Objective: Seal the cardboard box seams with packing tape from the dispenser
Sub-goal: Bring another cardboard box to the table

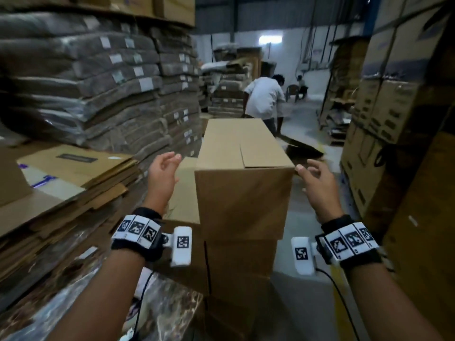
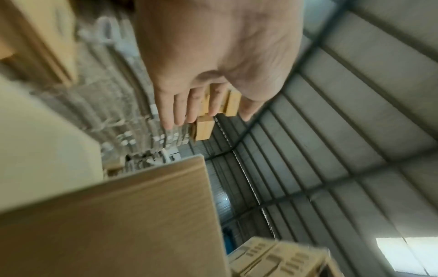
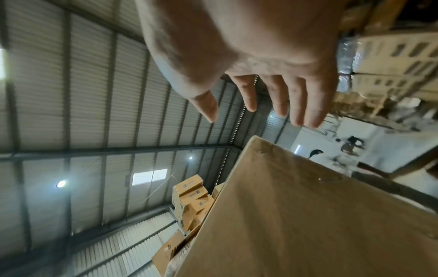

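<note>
A long brown cardboard box (image 1: 242, 166) lies on top of another box, its top flaps folded shut with an untaped seam running along the top. My left hand (image 1: 163, 168) hovers just off its near left corner, fingers relaxed and holding nothing. My right hand (image 1: 312, 175) hovers at the near right corner, fingers spread, thumb close to the edge. The left wrist view has the left hand (image 2: 203, 105) open above the box side (image 2: 132, 224). The right wrist view has the right hand (image 3: 263, 99) open above the box side (image 3: 308, 215). No tape dispenser is in view.
Wrapped bundles of flat cardboard (image 1: 98, 82) tower on the left, with loose flat sheets (image 1: 61, 183) below them. Tall printed cartons (image 1: 398, 107) wall the right. A person in a white shirt (image 1: 264, 99) bends over in the aisle beyond the box. Grey floor (image 1: 307, 279) lies below right.
</note>
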Demonstrator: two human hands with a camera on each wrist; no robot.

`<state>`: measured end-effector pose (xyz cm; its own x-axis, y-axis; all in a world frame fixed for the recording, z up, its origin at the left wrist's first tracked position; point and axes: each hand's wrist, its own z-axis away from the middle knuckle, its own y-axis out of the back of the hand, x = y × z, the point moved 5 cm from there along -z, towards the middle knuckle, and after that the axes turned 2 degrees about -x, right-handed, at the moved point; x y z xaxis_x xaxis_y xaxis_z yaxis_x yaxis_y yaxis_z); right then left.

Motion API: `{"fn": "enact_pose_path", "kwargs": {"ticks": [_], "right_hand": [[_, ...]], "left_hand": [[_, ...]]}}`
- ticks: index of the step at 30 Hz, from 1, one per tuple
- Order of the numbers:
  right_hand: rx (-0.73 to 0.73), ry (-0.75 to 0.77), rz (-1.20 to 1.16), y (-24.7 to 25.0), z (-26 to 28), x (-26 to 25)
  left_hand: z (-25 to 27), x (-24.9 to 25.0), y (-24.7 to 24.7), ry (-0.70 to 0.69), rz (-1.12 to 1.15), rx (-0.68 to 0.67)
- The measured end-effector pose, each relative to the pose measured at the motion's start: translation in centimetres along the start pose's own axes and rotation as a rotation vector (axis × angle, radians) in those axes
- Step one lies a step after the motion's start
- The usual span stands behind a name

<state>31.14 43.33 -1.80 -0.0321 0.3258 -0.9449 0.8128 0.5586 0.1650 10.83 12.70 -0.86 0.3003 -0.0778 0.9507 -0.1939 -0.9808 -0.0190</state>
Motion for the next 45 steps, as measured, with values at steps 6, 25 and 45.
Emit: {"fn": "enact_pose_path", "kwargs": {"ticks": [6,25,45], "right_hand": [[-0.285,-0.259,-0.240,-3.3,-6.2,0.2],[-0.893,-0.065,-0.508,-17.3,-3.1,-4.8],[-1.808,-0.127,-0.362,-35.0,33.7,-4.6]], "left_hand": [[-5.2,-2.4,-4.2,0.308,0.124,-0.002],[2.8,4.2,6.8,0.178,0.227,0.087],[39.4,0.4,34.0,0.265,0.014,1.023]]}}
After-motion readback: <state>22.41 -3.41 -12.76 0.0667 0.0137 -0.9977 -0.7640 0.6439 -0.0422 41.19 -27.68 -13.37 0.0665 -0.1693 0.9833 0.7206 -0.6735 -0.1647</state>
